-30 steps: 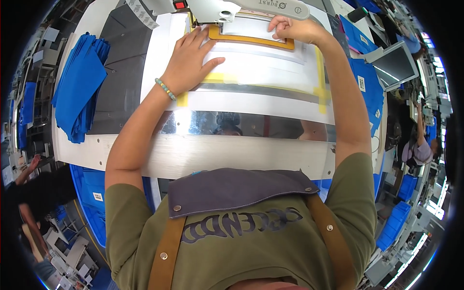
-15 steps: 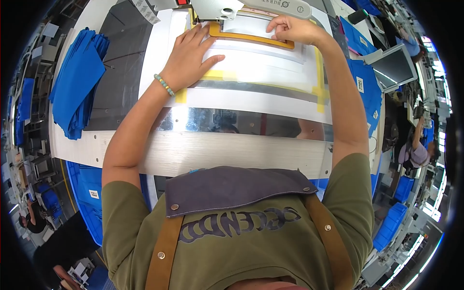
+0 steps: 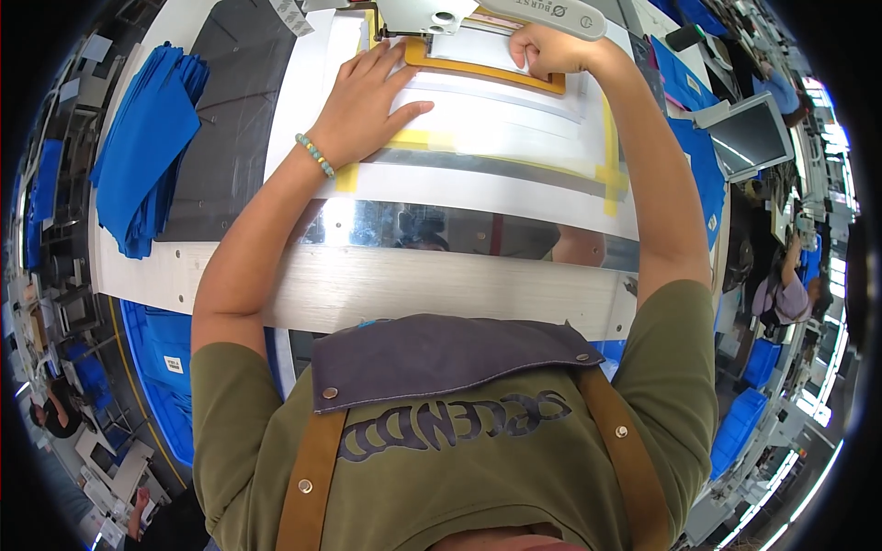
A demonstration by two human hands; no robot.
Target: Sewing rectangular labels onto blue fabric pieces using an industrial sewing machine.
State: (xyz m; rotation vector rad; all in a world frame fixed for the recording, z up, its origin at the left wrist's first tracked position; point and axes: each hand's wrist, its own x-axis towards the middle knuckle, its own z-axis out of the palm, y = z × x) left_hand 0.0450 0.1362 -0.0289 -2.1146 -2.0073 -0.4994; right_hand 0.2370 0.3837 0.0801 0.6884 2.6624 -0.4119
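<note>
My left hand (image 3: 375,103) lies flat with fingers spread on a white sheet with yellow tape (image 3: 501,138). Its fingertips touch the near-left corner of an orange-yellow frame (image 3: 487,74). At the frame's right side, my right hand (image 3: 554,52) is closed, its fingers curled down over the white material inside the frame (image 3: 469,46). Whatever its fingertips may pinch is hidden. The white head of a sewing machine (image 3: 418,16) stands over the frame's left part and covers some of it. A beaded bracelet (image 3: 315,156) circles my left wrist.
Folded blue fabric pieces (image 3: 152,147) are piled on the left. More blue pieces (image 3: 695,174) and a grey monitor-like panel (image 3: 749,133) are on the right. A shiny metal strip (image 3: 459,230) runs along the table's near edge (image 3: 441,289). Below left is a blue bin (image 3: 156,367).
My right hand has turned slightly and its fingers are curled more steeply downward. My left hand stays spread beside the frame. The whole view has shifted slightly.
</note>
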